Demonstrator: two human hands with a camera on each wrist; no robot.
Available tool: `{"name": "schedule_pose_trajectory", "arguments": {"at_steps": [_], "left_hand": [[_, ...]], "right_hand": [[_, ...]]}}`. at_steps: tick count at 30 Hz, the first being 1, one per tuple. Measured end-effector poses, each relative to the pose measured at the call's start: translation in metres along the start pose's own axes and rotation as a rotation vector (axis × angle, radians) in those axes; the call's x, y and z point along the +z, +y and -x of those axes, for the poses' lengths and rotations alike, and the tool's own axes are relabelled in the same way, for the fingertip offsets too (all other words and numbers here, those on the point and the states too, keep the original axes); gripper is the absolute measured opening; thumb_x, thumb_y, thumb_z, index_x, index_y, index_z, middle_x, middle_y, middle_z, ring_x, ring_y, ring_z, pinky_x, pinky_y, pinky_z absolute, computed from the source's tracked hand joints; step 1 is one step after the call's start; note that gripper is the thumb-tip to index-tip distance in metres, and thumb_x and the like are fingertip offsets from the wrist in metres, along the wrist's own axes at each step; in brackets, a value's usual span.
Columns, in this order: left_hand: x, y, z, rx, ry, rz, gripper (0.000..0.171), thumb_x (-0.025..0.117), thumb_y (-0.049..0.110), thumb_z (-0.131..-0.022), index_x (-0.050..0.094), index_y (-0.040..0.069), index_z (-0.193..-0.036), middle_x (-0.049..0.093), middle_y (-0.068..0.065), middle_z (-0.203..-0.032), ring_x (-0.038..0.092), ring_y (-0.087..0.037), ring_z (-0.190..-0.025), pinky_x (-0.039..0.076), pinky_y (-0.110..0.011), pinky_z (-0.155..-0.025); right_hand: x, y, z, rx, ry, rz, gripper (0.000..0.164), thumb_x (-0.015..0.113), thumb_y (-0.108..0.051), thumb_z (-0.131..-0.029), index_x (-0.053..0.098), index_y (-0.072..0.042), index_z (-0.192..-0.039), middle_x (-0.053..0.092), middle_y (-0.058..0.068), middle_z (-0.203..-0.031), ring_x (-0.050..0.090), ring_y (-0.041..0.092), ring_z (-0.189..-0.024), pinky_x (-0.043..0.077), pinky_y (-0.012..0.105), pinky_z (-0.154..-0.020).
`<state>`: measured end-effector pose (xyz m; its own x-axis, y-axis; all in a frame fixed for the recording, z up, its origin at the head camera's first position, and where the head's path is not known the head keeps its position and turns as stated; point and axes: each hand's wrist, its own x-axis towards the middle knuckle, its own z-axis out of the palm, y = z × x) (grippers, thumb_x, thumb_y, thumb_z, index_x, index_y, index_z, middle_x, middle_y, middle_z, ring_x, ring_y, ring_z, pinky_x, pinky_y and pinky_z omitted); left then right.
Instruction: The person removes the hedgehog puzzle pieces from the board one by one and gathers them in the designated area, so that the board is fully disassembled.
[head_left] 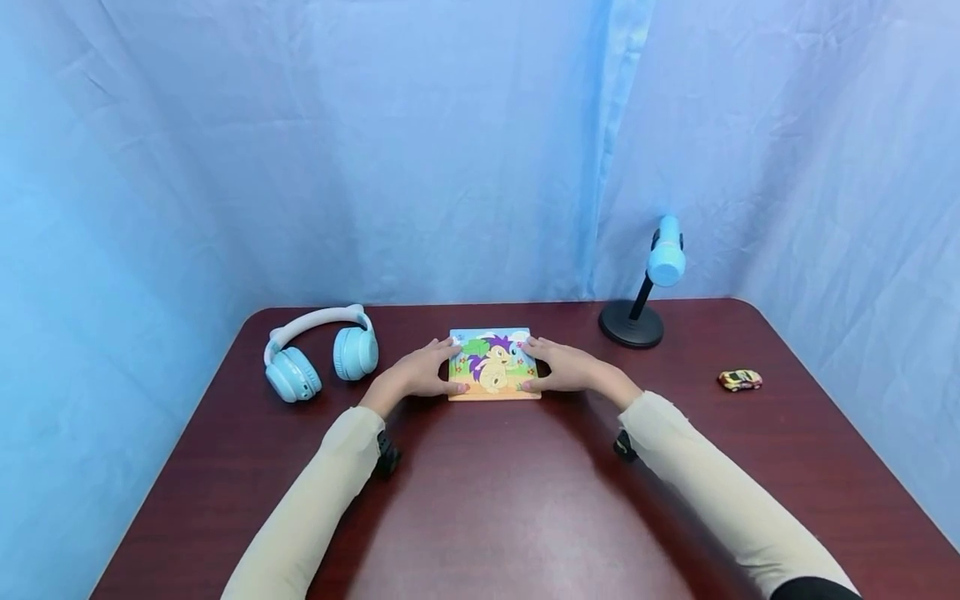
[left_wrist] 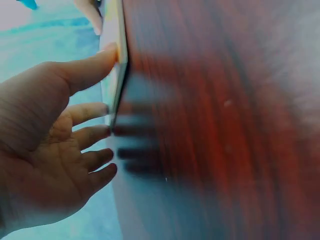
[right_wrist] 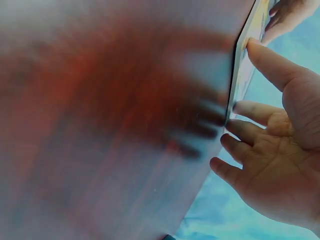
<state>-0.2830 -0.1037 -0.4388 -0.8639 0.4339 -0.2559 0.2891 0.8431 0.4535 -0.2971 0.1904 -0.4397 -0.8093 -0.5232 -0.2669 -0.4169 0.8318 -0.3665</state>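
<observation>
A thin rectangular picture board [head_left: 491, 367], printed with a purple-haired cartoon animal, lies flat near the back middle of the table. My left hand [head_left: 426, 369] touches its left side, thumb on the near corner and the other fingers spread along the edge. On the opposite side, my right hand [head_left: 564, 367] touches the board in the same way. In the left wrist view, the thumb [left_wrist: 92, 70] meets the board's edge [left_wrist: 121, 45] while the fingers stay fairly straight. The right wrist view shows the right thumb [right_wrist: 270, 62] at the board's rim [right_wrist: 239, 65], fingers extended.
Light blue headphones [head_left: 322, 354] lie at the back left. A light blue microphone [head_left: 666, 254] on a round black base [head_left: 630, 325] stands at the back right. Nearer the right edge is a small toy car [head_left: 740, 380]. Blue curtains [head_left: 450, 150] hang behind the dark red table [head_left: 495, 500].
</observation>
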Motion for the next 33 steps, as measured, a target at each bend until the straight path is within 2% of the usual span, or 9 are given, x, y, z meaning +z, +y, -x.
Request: {"name": "schedule_pose_trajectory", "arguments": {"at_steps": [8,21,27,33], "left_hand": [[0.004,0.005,0.034,0.068,0.023,-0.042,0.082,0.082,0.038,-0.086,0.047,0.010,-0.153,0.037,-0.016,-0.162,0.038,-0.036,-0.148,0.037,-0.053,-0.116],[0.021,0.014,0.068,0.089,0.033,-0.052,0.083,0.089,0.042,-0.077,0.056,0.012,-0.147,0.050,-0.012,-0.149,0.052,-0.029,-0.132,0.046,-0.048,-0.110],[0.028,0.020,0.079,0.131,0.042,-0.080,0.082,0.093,0.043,-0.071,0.062,0.009,-0.139,0.056,-0.009,-0.133,0.056,-0.022,-0.114,0.050,-0.043,-0.104],[0.029,0.021,0.078,0.156,0.064,-0.085,0.089,0.096,0.048,-0.065,0.063,0.009,-0.137,0.055,-0.007,-0.120,0.053,-0.018,-0.104,0.052,-0.038,-0.093]], "right_hand": [[0.010,-0.014,0.029,-0.042,0.007,0.025,0.089,0.070,-0.052,-0.093,0.033,-0.006,-0.159,0.028,0.016,-0.167,0.023,0.036,-0.156,0.028,0.056,-0.121],[0.027,-0.036,0.063,-0.048,0.031,0.111,0.087,0.072,-0.055,-0.090,0.041,-0.007,-0.155,0.036,0.015,-0.163,0.031,0.035,-0.153,0.035,0.054,-0.117],[0.035,-0.047,0.081,-0.066,0.056,0.156,0.084,0.074,-0.053,-0.089,0.046,-0.005,-0.152,0.040,0.017,-0.161,0.035,0.037,-0.151,0.038,0.054,-0.115],[0.037,-0.051,0.090,-0.067,0.077,0.181,0.085,0.075,-0.054,-0.087,0.049,-0.004,-0.151,0.043,0.017,-0.159,0.038,0.037,-0.149,0.039,0.055,-0.114]]}}
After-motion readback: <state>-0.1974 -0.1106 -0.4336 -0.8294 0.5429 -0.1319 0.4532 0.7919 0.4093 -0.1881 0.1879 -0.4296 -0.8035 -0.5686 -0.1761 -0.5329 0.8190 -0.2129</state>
